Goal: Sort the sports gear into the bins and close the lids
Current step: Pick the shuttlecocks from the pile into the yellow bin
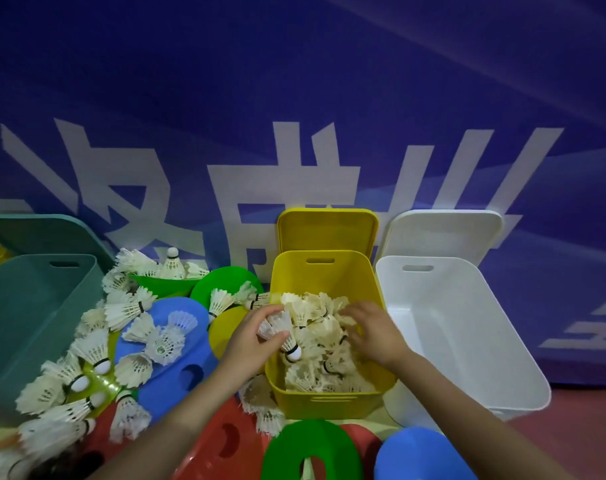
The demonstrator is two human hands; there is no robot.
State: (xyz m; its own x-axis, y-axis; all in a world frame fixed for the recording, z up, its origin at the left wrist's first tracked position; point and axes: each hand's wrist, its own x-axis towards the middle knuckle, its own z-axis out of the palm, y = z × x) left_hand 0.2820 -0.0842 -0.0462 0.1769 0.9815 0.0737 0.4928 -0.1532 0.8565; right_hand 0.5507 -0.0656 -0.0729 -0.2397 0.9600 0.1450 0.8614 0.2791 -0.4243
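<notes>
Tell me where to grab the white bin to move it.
Grip the white bin by the slot handle in its far wall, reaching over from above. The bin stands upright and open, its lid propped behind, so that wall is clear.

the floor [585, 431] carries a teal bin [35, 323], yellow bin [329, 400], white bin [468, 341], coloured discs [177, 358] and scattered shuttlecocks [121, 310].

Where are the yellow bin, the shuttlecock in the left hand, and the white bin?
yellow bin [324, 405], head view, on its near front wall.
shuttlecock [292, 351], head view, on its white cork tip below the left hand [253, 337].
white bin [468, 341], head view, on its bare inner wall.
</notes>
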